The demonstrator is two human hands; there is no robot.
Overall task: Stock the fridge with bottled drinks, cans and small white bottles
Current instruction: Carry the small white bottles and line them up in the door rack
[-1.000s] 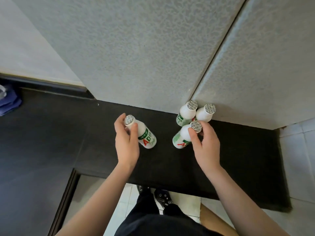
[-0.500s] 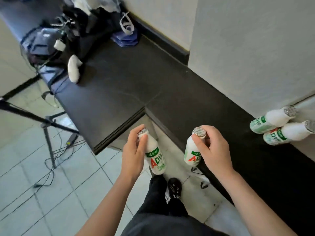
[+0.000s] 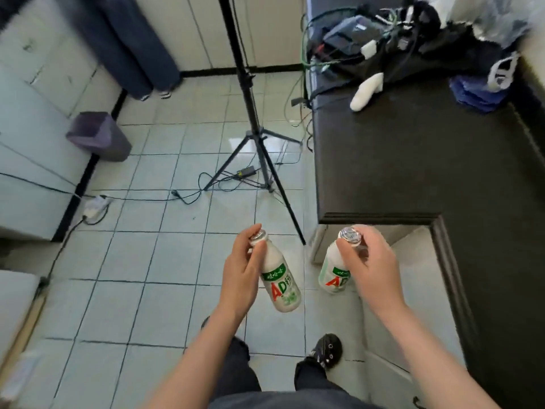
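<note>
My left hand (image 3: 240,273) pinches the neck of a small white plastic bottle with green-red label (image 3: 278,278), tilted, over the tiled floor (image 3: 153,261). My right hand (image 3: 370,268) grips a second white foil-capped bottle (image 3: 334,274) near the black counter (image 3: 413,160).

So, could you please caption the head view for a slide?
Left hand grips left AD bottle, right hand grips right AD bottle, both by the neck, over tiled floor.

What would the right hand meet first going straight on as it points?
Likely the near edge of the black counter, just beyond the right hand and its bottle; height unclear, it might pass over.
</note>
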